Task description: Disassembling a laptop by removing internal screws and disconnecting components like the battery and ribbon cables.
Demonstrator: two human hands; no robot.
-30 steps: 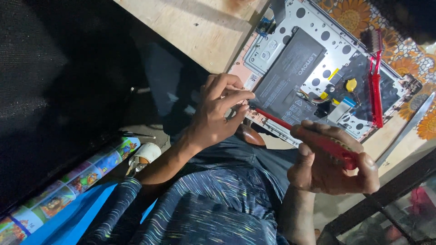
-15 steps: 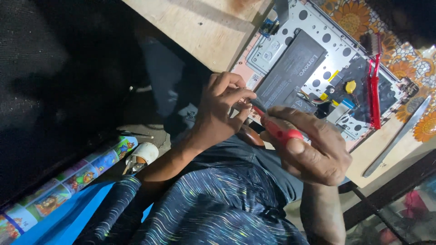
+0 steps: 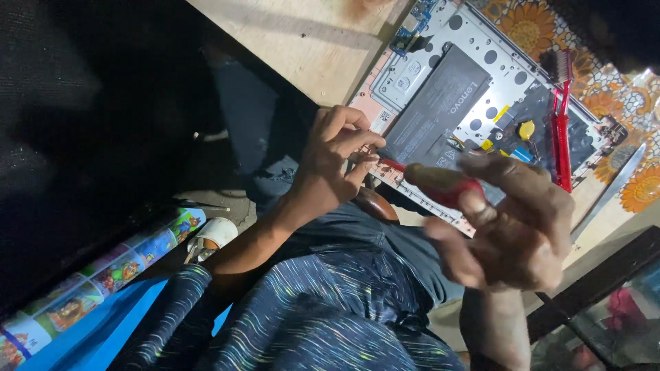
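Head view shows the left hand (image 3: 337, 161) pinching the near edge of an opened laptop (image 3: 481, 103) on the wooden table (image 3: 302, 41), seemingly steadying it. Right hand (image 3: 512, 227) grips a red-handled screwdriver (image 3: 433, 182), tip angled toward that edge.

white square label (image 3: 383, 117) | on device's pink edge, beside fingers (image 3: 354, 148)

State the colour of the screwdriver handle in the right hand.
Red, seen in the head view: the screwdriver handle sits in the right hand.
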